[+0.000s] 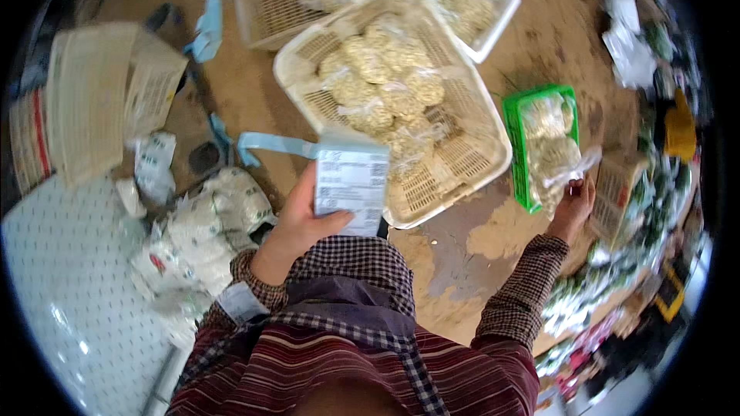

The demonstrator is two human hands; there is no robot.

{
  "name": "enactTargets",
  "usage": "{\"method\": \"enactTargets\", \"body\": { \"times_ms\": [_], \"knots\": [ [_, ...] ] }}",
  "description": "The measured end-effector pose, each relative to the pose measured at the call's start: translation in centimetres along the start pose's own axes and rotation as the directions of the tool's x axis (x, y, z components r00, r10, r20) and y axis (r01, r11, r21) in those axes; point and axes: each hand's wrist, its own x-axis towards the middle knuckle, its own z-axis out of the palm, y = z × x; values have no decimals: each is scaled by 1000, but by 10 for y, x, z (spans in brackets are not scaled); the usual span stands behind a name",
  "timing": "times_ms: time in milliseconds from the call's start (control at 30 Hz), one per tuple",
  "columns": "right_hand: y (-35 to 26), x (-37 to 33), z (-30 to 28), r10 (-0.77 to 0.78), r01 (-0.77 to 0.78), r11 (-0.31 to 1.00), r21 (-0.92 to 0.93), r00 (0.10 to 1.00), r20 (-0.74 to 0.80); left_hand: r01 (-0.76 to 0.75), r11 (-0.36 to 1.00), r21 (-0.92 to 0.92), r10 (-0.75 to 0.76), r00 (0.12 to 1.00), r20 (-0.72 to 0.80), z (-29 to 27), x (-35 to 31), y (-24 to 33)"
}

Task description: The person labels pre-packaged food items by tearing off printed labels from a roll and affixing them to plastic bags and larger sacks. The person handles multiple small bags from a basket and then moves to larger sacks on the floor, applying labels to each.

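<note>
Gripping a stack of printed labels (335, 177) at the centre of the view, wrapped in the left hand (297, 219), with thumb pressed across the front, with fingers hidden behind, and with a pale blue strip (281, 143) trailing off toward ten o'clock

Pinching, at three o'clock, the loose plastic of a clear bag (566, 171) in the fingertips of the right hand (574, 208), at the near end of a green crate (516, 154) loaded with pale bagged bundles

Facing, at twelve o'clock, a large cream basket (455, 166) heaped with yellowish bundles (385, 69) in clear bags, and beyond it, at one o'clock, a white tub (505, 4), and at eleven, a slatted beige crate (262, 0) with a few more bags inside

Flanked at eight o'clock by piled white packages (204, 243), farther out by a pale blue dashed sheet (77, 293), and between nine and ten by stacked cream baskets (89, 100)
</note>
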Motion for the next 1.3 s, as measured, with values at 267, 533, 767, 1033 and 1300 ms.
{"method": "enactTargets", "body": {
  "times_ms": [267,533,767,1033,1300],
  "knots": [
    [-24,-240,145,455,-263,865,-427,53,889,-100,993,-64,102,995,22,-27,-39,25],
    [-41,-384,187,341,-402,886,-230,229,912,-189,935,-299,217,974,65,-98,-141,36],
    [-57,-472,201,271,-299,925,-233,91,958,-345,914,-213,353,936,1,-153,-209,41],
    [-73,-536,198,137,-183,971,-152,-93,986,-545,821,-169,524,837,-158,-180,-255,50],
    [-82,-569,199,116,-102,986,-134,-164,980,-583,792,-180,544,809,-224,-192,-282,55]
  ]
}}
